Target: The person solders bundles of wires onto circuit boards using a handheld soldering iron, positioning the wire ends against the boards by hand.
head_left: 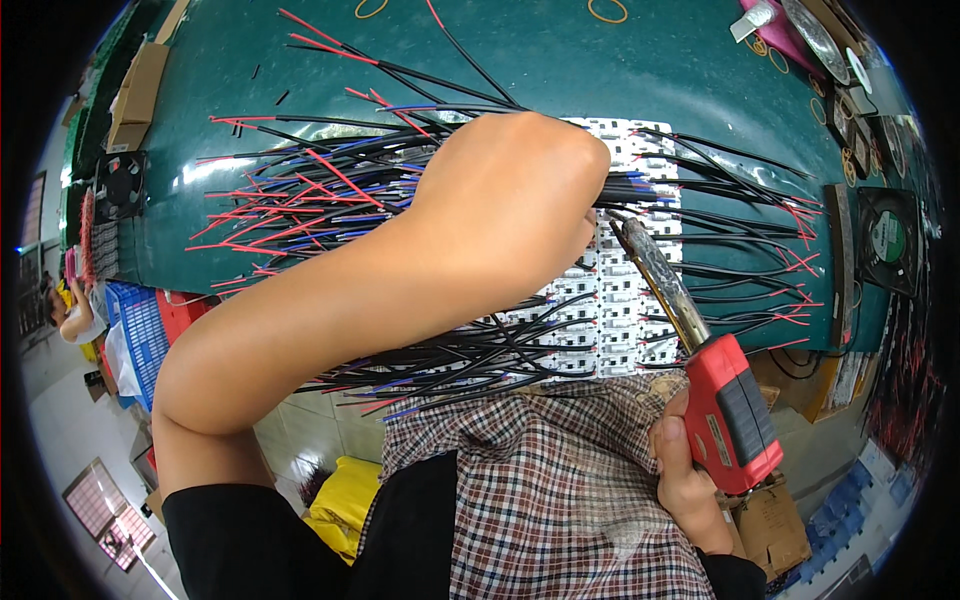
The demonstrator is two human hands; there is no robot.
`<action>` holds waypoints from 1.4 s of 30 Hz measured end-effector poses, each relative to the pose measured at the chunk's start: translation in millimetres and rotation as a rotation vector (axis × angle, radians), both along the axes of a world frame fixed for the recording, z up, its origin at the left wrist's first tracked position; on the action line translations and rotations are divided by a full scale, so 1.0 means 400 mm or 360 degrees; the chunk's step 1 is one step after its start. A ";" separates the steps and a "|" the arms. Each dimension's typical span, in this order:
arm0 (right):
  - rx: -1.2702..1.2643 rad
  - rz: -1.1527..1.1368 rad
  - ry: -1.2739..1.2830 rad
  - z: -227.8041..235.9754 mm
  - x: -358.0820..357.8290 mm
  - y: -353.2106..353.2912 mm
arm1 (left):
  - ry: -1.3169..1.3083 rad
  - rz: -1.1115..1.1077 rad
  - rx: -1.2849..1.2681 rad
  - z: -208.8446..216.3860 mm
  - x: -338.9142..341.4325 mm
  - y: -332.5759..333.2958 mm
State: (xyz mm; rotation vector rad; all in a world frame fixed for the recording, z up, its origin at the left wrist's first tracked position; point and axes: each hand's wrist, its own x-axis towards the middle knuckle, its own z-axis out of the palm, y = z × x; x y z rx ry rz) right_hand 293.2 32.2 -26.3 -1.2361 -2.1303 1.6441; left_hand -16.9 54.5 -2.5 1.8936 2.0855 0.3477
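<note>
My left hand [515,190] is closed, knuckles up, over a panel of white circuit boards [620,310]. Its fingers are mostly hidden, but black wires [640,188] come out from under them across the panel, apparently in their grip. At the lower right, my right hand [685,465] is wrapped round a red and black soldering gun [715,400]. The gun's worn metal barrel slants up and left, its tip close beside my left fingers over the boards. Black wires with red ends [780,250] fan out from the panel's right side; more wires [300,195], some blue, spread leftward.
The green tabletop [560,60] carries rubber bands [608,10] at its far side. Small fans stand left [121,185] and right [888,240]. A blue crate [138,325] and a yellow bag [345,500] are at the left. Checked cloth [560,470] covers my lap. Another person [78,315] is far left.
</note>
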 end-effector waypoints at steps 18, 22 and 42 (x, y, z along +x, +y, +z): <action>-0.0091 -0.0028 -0.0135 0.005 -0.010 0.008 | 0.0112 -0.0051 -0.0020 0.006 0.018 0.002; 0.0021 -0.0042 0.0182 -0.002 -0.002 0.002 | 0.0143 -0.0088 -0.0003 0.004 0.018 0.006; -0.0193 -0.0316 0.0367 0.005 0.007 -0.018 | -0.0100 -0.0073 0.0400 0.032 0.017 -0.028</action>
